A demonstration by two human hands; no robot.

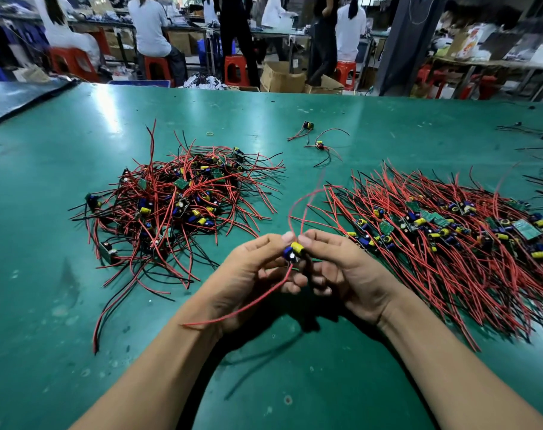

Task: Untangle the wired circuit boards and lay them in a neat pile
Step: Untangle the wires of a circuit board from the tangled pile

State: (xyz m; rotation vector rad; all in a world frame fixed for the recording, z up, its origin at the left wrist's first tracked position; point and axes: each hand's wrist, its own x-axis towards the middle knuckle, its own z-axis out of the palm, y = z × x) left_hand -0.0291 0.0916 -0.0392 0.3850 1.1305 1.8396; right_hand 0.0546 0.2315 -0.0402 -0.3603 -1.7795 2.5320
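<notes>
Green table mat (62, 305), head view.

Left: tangled heap of wired circuit boards (170, 206). Red and black leads cross in all directions, and small green boards with yellow and blue capacitors are mixed through them. A few leads stray off the near edge of the heap onto the mat.

Far centre: yellow rubber band (210, 133) lying flat. Right of it are two loose boards (313, 135), apart from both piles.

Near centre: left hand (248, 274) and right hand (350, 274) are raised above the mat, fingertips meeting. Both pinch a single wired circuit board (293, 251) between thumb and forefinger, with the remaining fingers curled under. Yellow and blue capacitors are visible on it. One red lead (248, 305) trails from the board down across the left wrist. A second red lead (298, 200) loops upward, blurred.

Right: sorted pile (434, 237). Its boards lie in a rough band and the leads are combed roughly parallel, fanning away on both sides. Its near-left edge is just beside the right hand.

Background: red stools (236, 69), cardboard boxes (282, 77), and people seated at benches.
</notes>
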